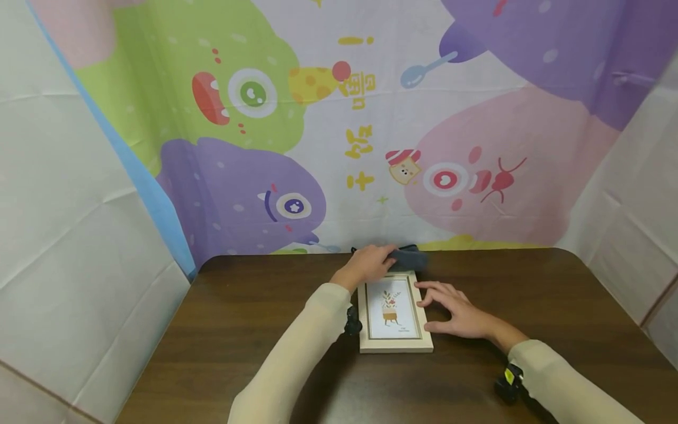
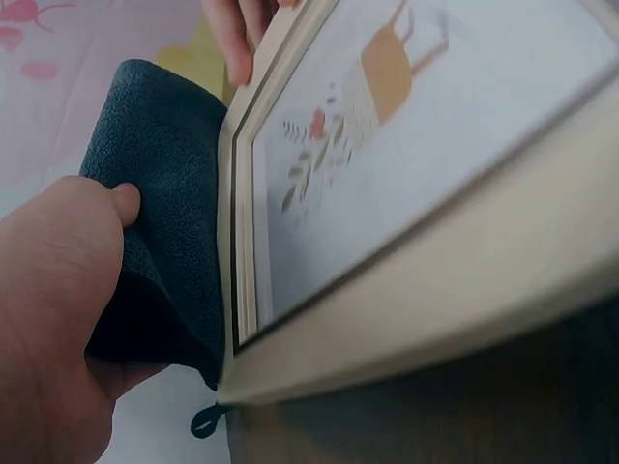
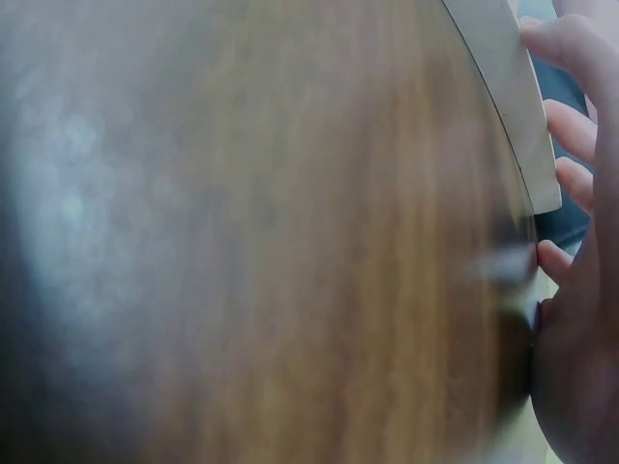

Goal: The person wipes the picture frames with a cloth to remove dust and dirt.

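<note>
A cream picture frame [image 1: 396, 346] lies on the brown table, holding a print of a plant in a legged pot. At its far end my left hand [image 1: 369, 262] grips a dark blue cloth [image 1: 410, 259], blurred in the head view. The left wrist view shows the thumb pressed on this fuzzy cloth [image 2: 169, 145], which lies against the frame's end [image 2: 230, 208] and has a small loop at one corner. My right hand [image 1: 455, 312] touches the frame's right side with thumb and fingertips; the right wrist view shows its fingers [image 3: 571, 126] along the frame's edge [image 3: 517, 106].
The brown table [image 1: 254, 318] reaches back to a cartoon-printed cloth backdrop [image 1: 365, 224]. Pale sheets [image 1: 79, 206] hang on both sides. Each sleeve carries a black wrist camera [image 1: 509, 386]. Something thin and dark shows behind the blue cloth, too small to tell.
</note>
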`<state>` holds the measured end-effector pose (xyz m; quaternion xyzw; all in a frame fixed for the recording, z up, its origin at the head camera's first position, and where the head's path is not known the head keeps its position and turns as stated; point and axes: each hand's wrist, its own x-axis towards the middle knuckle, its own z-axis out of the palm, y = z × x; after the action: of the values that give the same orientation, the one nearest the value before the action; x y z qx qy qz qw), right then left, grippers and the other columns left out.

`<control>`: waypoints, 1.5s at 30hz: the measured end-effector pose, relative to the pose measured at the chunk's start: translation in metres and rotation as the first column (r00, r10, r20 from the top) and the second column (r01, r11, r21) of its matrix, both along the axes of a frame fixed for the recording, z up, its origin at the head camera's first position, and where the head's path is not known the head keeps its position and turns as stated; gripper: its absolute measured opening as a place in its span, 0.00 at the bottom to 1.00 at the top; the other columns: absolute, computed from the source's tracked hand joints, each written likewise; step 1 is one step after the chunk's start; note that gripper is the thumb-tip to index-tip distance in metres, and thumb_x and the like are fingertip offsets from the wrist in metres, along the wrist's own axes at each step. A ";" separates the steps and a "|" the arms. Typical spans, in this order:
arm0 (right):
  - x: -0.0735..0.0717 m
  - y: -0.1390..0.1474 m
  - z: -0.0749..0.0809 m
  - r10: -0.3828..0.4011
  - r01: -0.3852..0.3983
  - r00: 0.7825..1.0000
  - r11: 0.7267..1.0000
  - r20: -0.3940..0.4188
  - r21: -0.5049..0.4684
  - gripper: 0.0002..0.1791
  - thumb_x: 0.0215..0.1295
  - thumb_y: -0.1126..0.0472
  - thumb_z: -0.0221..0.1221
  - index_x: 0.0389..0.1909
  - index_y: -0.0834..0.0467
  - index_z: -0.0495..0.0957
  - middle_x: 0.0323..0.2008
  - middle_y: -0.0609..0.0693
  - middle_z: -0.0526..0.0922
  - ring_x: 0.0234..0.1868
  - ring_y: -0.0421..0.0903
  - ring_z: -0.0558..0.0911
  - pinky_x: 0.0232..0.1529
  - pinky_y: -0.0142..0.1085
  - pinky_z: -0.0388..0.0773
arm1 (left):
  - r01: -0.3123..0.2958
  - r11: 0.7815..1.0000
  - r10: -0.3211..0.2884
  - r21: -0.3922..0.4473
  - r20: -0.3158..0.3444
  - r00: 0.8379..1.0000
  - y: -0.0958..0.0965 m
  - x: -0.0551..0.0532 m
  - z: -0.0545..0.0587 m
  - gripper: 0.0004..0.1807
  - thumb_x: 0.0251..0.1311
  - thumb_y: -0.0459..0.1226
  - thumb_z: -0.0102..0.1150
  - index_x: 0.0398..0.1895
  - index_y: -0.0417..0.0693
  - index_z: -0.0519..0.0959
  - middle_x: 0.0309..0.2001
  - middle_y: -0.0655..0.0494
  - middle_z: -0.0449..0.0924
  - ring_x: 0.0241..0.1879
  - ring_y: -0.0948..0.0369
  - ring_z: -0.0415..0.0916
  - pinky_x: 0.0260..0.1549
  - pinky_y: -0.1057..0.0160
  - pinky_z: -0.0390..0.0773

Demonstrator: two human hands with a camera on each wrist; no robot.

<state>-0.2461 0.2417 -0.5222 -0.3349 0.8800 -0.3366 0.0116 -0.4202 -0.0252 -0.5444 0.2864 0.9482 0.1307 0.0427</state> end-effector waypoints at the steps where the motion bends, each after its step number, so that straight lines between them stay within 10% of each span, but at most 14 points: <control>1: 0.000 0.000 0.000 -0.002 0.002 1.000 1.000 -0.003 0.001 0.15 0.70 0.50 0.77 0.51 0.39 0.82 0.83 0.57 0.73 0.81 0.69 0.69 0.66 0.76 0.62 | -0.009 1.000 0.009 0.001 0.012 1.000 -0.003 0.000 0.001 0.26 0.88 0.56 0.51 0.83 0.70 0.73 0.63 0.56 0.91 0.57 0.55 0.88 0.58 0.50 0.84; 21: -0.001 0.002 -0.005 -0.022 0.022 1.000 1.000 -0.022 0.013 0.16 0.69 0.49 0.78 0.49 0.39 0.81 0.82 0.57 0.74 0.80 0.68 0.69 0.67 0.76 0.61 | -0.107 0.991 0.098 0.081 0.109 0.989 -0.059 0.004 0.008 0.30 0.87 0.58 0.49 0.86 0.66 0.70 0.79 0.53 0.81 0.77 0.47 0.80 0.78 0.41 0.77; 30: -0.001 0.001 -0.005 -0.018 0.018 1.000 1.000 -0.016 0.000 0.16 0.69 0.49 0.78 0.50 0.40 0.82 0.82 0.58 0.73 0.80 0.69 0.69 0.67 0.76 0.61 | -0.148 0.987 0.141 0.068 0.097 0.985 -0.050 0.050 0.063 0.28 0.90 0.50 0.48 0.85 0.55 0.72 0.78 0.47 0.81 0.78 0.43 0.79 0.77 0.36 0.76; 37: -0.001 0.002 -0.003 -0.020 0.020 1.000 1.000 -0.009 0.010 0.16 0.68 0.50 0.78 0.49 0.40 0.81 0.82 0.57 0.73 0.81 0.69 0.69 0.67 0.77 0.61 | -0.127 0.964 0.125 0.234 0.020 0.992 -0.068 0.001 0.016 0.27 0.88 0.55 0.51 0.80 0.59 0.77 0.71 0.49 0.88 0.70 0.45 0.86 0.71 0.41 0.82; 45: -0.001 0.000 -0.004 -0.029 0.030 1.000 1.000 -0.007 0.010 0.16 0.68 0.49 0.78 0.49 0.39 0.81 0.82 0.58 0.74 0.81 0.69 0.70 0.67 0.74 0.62 | -0.087 0.956 0.101 0.281 -0.034 0.994 -0.083 0.001 0.026 0.27 0.88 0.54 0.52 0.81 0.57 0.76 0.70 0.46 0.88 0.66 0.45 0.89 0.69 0.41 0.84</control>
<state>-0.2471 0.2413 -0.5263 -0.3230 0.8866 -0.3309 0.0052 -0.4197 -0.1085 -0.5181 0.2473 0.9335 0.2583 -0.0271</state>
